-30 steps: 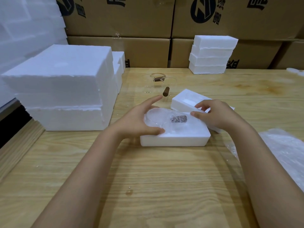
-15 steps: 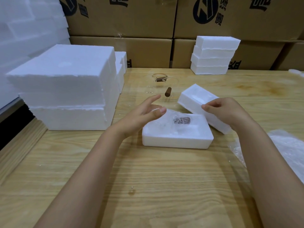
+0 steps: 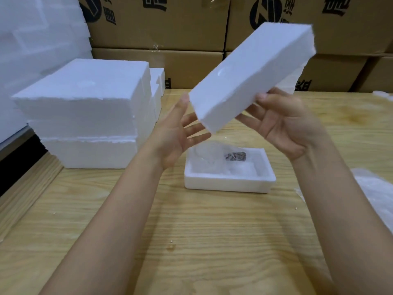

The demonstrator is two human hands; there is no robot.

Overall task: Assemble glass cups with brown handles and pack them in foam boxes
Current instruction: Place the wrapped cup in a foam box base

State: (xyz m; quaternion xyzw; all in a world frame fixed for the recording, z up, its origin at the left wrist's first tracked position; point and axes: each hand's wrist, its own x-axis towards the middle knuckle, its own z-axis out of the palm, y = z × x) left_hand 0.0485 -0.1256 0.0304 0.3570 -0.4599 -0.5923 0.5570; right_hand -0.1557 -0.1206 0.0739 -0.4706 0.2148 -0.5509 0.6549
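My right hand grips the foam lid by its near long edge, thumb on top and fingers curled beneath, holding it tilted in the air with its far end high. My left hand is spread, palm up, at the lid's low corner; whether it touches I cannot tell.

Below, the foam box sits on the tabletop. The glass cup lies on its side in the recess, with its brown handle showing as a dark, mottled stub.

I judge the lid very light and stiff, but crumbly at its ragged edges. It is best held by both long sides with flat fingers, never pinched at a corner. The glass is likely slick and breakable, so I think the lid should settle squarely on the rim rather than be forced onto the cup.
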